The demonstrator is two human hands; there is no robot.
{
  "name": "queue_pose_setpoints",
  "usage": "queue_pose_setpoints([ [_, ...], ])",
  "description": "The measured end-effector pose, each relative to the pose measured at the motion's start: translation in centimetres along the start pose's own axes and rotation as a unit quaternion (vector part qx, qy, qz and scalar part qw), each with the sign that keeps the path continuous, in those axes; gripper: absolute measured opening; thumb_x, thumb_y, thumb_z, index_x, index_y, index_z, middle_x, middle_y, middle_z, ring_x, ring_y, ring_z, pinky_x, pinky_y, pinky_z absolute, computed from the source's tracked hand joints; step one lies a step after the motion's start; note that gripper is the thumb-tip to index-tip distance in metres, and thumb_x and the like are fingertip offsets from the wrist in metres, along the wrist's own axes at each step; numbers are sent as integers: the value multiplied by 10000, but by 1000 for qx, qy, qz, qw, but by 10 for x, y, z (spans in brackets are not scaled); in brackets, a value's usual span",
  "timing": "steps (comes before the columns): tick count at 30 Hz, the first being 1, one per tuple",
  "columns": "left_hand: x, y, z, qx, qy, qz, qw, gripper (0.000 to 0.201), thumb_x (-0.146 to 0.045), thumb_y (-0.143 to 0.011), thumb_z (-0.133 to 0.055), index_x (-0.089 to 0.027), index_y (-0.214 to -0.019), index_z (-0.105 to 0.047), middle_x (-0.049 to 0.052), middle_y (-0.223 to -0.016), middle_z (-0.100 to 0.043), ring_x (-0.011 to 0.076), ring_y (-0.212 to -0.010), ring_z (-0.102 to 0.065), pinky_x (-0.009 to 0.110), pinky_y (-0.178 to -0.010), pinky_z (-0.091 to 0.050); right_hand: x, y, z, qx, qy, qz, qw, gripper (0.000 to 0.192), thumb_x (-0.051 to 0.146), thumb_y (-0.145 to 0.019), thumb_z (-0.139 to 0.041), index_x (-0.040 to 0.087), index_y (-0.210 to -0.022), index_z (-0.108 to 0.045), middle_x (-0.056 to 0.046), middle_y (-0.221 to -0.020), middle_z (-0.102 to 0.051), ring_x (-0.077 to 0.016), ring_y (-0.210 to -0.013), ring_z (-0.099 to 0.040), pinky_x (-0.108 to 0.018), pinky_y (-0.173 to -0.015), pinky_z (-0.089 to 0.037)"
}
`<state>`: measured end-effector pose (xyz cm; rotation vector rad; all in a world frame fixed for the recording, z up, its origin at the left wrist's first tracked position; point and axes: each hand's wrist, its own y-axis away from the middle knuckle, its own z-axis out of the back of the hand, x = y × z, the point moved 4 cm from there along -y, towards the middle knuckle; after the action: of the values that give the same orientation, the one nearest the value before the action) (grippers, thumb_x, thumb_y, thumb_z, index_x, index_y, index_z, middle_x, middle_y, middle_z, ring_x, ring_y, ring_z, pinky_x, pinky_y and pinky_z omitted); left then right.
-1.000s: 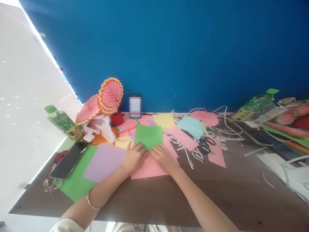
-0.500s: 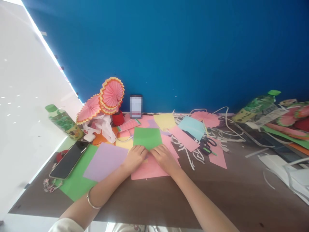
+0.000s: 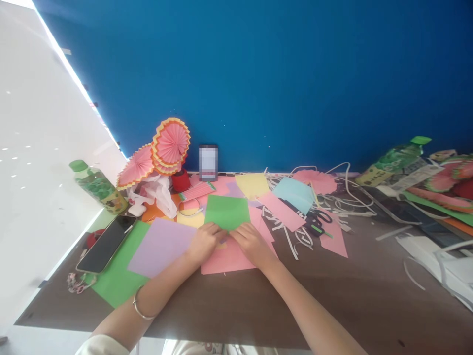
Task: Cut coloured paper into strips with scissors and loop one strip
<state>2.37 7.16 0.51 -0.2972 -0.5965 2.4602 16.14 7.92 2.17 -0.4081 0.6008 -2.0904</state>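
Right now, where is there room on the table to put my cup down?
Bare brown table shows on the near right, between the right forearm and the white cables. A smaller bare strip lies near the front edge, below the pink sheet. The back is crowded: coloured papers, paper strips, scissors, paper fans, bottles.

- A paper-craft corner at a brown desk [image 3: 229,301] set against a blue wall [image 3: 258,74].
- Coloured paper sheets [image 3: 162,244], white paper trimmings [image 3: 295,236] and scissors [image 3: 320,217] litter it.
- Finished pleated pink paper fans [image 3: 170,144] stand at the back.
- Drink bottles [image 3: 96,186] and a phone [image 3: 105,244] lie among the craft things.
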Motion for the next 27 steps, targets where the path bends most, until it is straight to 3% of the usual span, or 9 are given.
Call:
queue_pose_setpoints([
  [5, 2, 1, 1, -33, 24, -14, 999, 200, -181, -877, -427, -180, -902, -625, 31, -749, -647, 150, -667, -563, 291, -589, -462, 1, -1, 1, -11, 19, -13, 1000, 245, 87, -874, -388, 129, -768, -605, -54, -661, -534, -157, -648, -434, -305, -609, -374],
  [11, 6, 3, 7, -75, 50, -51, 995, 213, -137, -881, -399, -153, -967, -593, 55, -890, -689, 154, -825, -636, 377, -866, -479, 0, -4, 11, -59, 49, 16, 997, 214, 59, -850, -432, 133, -814, -629, -51, -674, -576, -150, -653, -447, -322, -676, -409],
  [14, 7, 3, 10, -71, 48, -82, 993, 237, -144, -891, -372, -155, -1004, -581, 55, -934, -690, 146, -849, -647, 359, -872, -492, -1, -4, 16, -77, 53, 37, 995, 196, 54, -836, -457, 137, -827, -635, -49, -684, -598, -149, -656, -470, -330, -682, -426],
  [21, 28, 10, 14, -113, -10, -67, 991, 253, -113, -875, -396, -183, -1028, -586, 39, -1025, -671, 156, -969, -619, 373, -918, -470, -4, 1, 23, -110, 61, 76, 989, 183, 58, -827, -484, 167, -869, -624, -53, -771, -650, -156, -730, -535, -361, -732, -456],
  [27, 19, 4, 18, -131, -45, -56, 989, 262, -170, -839, -500, -206, -1089, -569, 51, -1117, -630, 203, -1108, -535, 427, -988, -385, -5, 1, 24, -130, 77, 81, 985, 142, 40, -787, -541, 143, -848, -619, -52, -767, -653, -149, -729, -523, -338, -734, -449],
])
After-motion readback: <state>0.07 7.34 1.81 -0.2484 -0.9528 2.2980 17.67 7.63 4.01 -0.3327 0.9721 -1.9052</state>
